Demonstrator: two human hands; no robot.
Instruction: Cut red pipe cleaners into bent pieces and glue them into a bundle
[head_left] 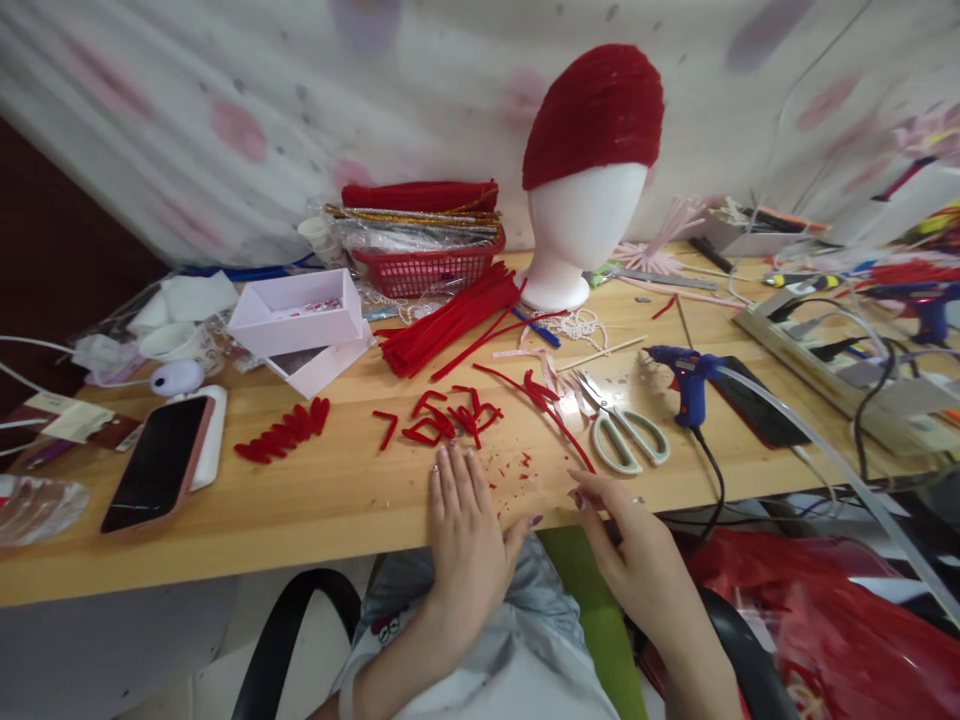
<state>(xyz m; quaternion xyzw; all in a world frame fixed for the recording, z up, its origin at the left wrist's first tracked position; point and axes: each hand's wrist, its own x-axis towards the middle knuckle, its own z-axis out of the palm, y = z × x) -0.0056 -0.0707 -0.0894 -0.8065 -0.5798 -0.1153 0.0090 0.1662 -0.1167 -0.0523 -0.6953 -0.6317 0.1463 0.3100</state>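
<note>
My left hand (pixel 463 525) lies flat on the table's front edge, fingers stretched out and thumb spread, holding nothing. Its fingertips reach a pile of short bent red pipe cleaner pieces (pixel 454 412). My right hand (pixel 628 535) is at the edge further right, index finger extended and the others loosely curled; I see nothing in it. Just beyond it are a long red pipe cleaner (pixel 568 432) and scissors (pixel 609 411) with pale handles, blades slightly apart. Red scraps (pixel 525 462) are scattered between the hands. Several red padded loops (pixel 285 433) lie in a row at left.
Behind lie a red pipe cleaner bundle (pixel 450 325), a red basket (pixel 427 272) and a white mannequin head (pixel 581 225) wearing a red cap. A blue glue gun (pixel 688 385) and power strip (pixel 832 375) are at right. Left are a phone (pixel 159 462) and white box (pixel 300 318).
</note>
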